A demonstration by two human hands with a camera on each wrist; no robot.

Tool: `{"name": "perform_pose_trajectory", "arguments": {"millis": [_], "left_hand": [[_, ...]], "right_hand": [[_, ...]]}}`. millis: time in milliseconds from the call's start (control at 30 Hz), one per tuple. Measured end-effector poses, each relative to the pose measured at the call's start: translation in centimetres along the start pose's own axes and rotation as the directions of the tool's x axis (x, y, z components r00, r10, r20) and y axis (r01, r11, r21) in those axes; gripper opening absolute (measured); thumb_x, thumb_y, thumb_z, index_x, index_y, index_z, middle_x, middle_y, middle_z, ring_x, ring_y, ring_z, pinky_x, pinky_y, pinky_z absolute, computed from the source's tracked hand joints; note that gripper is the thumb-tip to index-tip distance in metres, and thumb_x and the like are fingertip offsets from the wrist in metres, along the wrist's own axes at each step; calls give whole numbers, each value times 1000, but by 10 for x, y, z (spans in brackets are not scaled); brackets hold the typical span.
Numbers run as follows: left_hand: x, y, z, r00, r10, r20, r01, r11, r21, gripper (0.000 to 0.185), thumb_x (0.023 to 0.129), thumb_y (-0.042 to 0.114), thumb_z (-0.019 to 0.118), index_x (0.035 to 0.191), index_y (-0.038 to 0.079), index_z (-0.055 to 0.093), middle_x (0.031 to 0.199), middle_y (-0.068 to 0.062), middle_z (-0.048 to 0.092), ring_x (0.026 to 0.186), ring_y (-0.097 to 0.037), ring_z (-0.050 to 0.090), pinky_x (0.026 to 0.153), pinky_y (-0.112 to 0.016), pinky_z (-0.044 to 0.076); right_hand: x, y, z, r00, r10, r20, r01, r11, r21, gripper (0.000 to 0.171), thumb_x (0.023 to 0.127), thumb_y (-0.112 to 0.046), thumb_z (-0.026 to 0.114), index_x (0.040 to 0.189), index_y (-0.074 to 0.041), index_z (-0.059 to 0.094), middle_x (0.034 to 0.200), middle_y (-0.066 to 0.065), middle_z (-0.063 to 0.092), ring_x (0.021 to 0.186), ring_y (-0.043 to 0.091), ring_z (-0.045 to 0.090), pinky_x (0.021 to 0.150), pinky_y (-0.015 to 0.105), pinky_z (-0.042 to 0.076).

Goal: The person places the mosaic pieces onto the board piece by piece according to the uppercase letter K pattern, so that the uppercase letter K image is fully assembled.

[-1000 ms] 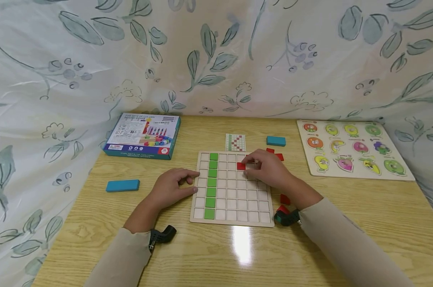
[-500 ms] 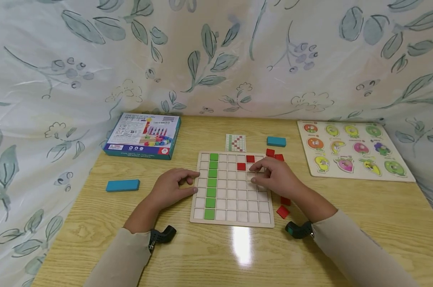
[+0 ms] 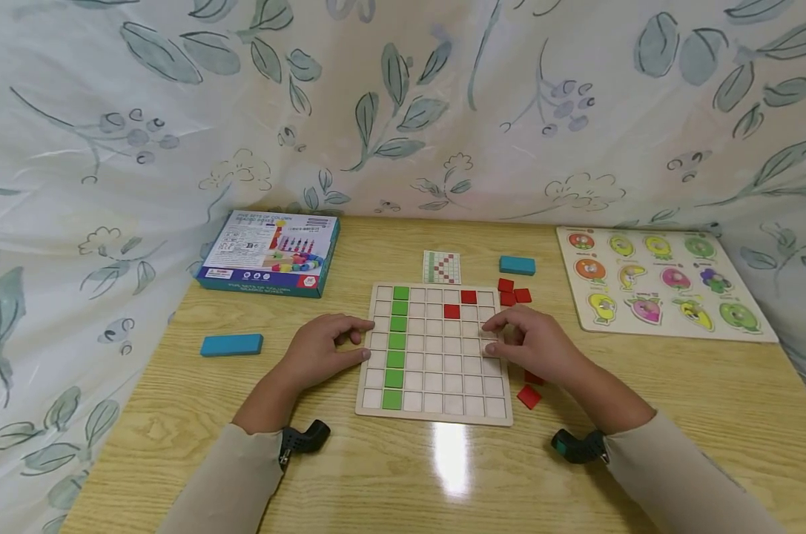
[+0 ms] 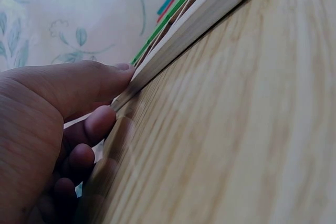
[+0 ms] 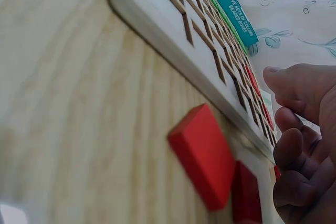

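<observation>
Wooden and flat, the grid board lies mid-worktop, one green column filled and two red tiles set in its cells. My left hand steadies its left edge, fingers curled loosely against the rim; my right hand rests at the right edge, fingers bent and holding nothing. Loose red tiles lie just beside it. I judge these light, stiff and smooth, best pinched by opposite side edges.
</observation>
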State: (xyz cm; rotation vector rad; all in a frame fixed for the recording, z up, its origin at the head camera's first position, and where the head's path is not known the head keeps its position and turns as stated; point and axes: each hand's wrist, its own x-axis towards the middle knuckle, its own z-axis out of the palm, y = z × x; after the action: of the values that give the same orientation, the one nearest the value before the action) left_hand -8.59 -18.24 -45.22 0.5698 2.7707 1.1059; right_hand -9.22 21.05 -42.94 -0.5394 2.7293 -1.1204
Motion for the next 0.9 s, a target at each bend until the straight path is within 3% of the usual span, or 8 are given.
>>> {"name": "perform_pose_trajectory", "arguments": {"millis": [333, 900], "left_hand": [[0, -1, 0, 1000, 2, 0, -2, 1000, 5, 42, 94, 26, 85, 134, 20, 76, 97, 12, 64, 90, -17, 54, 83, -39, 44], [1, -2, 0, 1000, -6, 3, 6, 1000, 6, 42, 94, 27, 85, 134, 20, 76, 97, 12, 63, 90, -17, 54, 83, -39, 44]], "right_hand": [[-24, 11, -8, 999, 44, -13, -44, 999, 25, 28, 92, -21, 87, 118, -18, 77, 89, 0, 59, 66, 19, 51, 55, 29, 43], [-54, 27, -19, 998, 48, -38, -50, 997, -54, 27, 92, -26, 88, 116, -22, 78, 100, -4, 66, 73, 16, 51, 65, 28, 43]]}}
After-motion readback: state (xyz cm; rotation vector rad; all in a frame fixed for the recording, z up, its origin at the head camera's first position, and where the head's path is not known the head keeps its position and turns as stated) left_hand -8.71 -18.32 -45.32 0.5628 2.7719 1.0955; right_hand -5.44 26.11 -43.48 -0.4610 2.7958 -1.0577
